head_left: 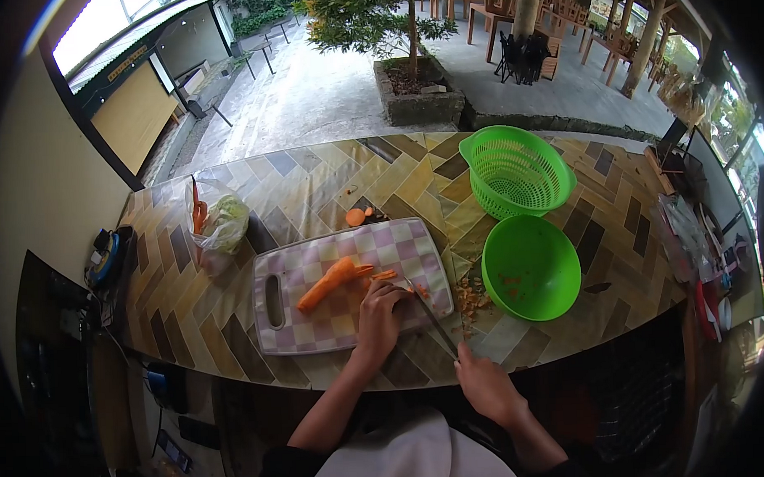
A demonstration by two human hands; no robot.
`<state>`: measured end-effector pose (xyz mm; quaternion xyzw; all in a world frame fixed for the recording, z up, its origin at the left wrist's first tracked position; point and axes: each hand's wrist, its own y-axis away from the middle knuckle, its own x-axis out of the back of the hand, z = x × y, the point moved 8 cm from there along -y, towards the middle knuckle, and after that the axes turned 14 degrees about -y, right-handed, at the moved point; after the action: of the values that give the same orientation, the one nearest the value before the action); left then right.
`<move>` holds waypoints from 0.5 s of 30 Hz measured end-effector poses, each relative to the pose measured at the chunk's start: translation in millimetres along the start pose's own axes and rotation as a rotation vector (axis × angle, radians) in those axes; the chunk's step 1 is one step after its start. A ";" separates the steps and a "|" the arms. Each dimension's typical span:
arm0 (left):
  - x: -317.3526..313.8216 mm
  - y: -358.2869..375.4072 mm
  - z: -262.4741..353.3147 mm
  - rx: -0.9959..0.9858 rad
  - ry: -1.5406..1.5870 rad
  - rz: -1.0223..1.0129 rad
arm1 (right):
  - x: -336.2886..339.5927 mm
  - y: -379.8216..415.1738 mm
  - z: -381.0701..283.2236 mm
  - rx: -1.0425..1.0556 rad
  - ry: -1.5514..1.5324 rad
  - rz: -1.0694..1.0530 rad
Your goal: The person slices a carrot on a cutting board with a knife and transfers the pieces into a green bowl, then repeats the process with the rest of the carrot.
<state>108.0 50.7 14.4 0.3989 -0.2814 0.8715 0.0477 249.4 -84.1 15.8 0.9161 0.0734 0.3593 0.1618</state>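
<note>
My right hand (486, 386) is wrapped around the handle of a knife (434, 322), its blade slanting up and left over the right part of the cutting board. Beside the blade, my left hand (380, 316) has its fingers curled down on a carrot piece (411, 289), mostly hidden by the fingers. The checkered cutting board (294, 262) lies on the table. A large peeled carrot (326, 287) rests on it, with thin carrot strips (384, 274) just above my left fingers. Small orange bits lie right of the blade.
A green bowl (530, 267) with a few orange bits stands right of the board, a green colander (514, 162) behind it. Peelings (475, 298) are scattered beside the bowl. Carrot offcuts (356, 217) lie behind the board. A plastic bag of vegetables (222, 223) sits at left.
</note>
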 end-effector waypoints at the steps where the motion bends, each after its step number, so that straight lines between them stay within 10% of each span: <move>1: -0.5 -0.1 -0.5 -0.004 0.003 0.000 | -1.7 -0.8 -0.5 -0.005 0.023 0.005; 15: 2.0 -0.3 -11.6 0.149 0.039 -0.038 | -4.2 -14.4 0.5 0.064 -0.044 0.143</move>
<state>99.1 56.8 10.0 0.3895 -0.2071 0.8966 0.0402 246.4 -71.7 7.8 0.9314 0.0159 0.3473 0.1078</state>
